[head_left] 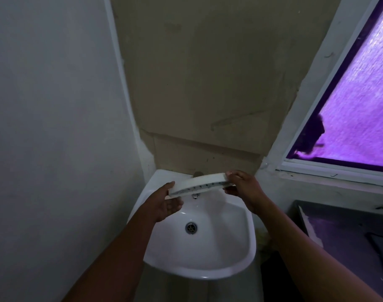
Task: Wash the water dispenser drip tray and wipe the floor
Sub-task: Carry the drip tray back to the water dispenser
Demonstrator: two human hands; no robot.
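Observation:
A white curved drip tray (pixel 199 183), with a row of small dark holes along its edge, is held level above the back of a white wash basin (pixel 247 247). My left hand (pixel 167 202) grips the tray's left end from below. My right hand (pixel 244 188) pinches its right end. The tap (pixel 195 195) sits just under the tray and is mostly hidden by it. No water is seen running. A metal drain (pixel 191 227) lies in the middle of the bowl.
A white wall stands close on the left. Behind the basin is a bare beige wall. A frosted window (pixel 356 101) glows purple at the upper right. A dark grey metal surface (pixel 343 232) lies to the right of the basin.

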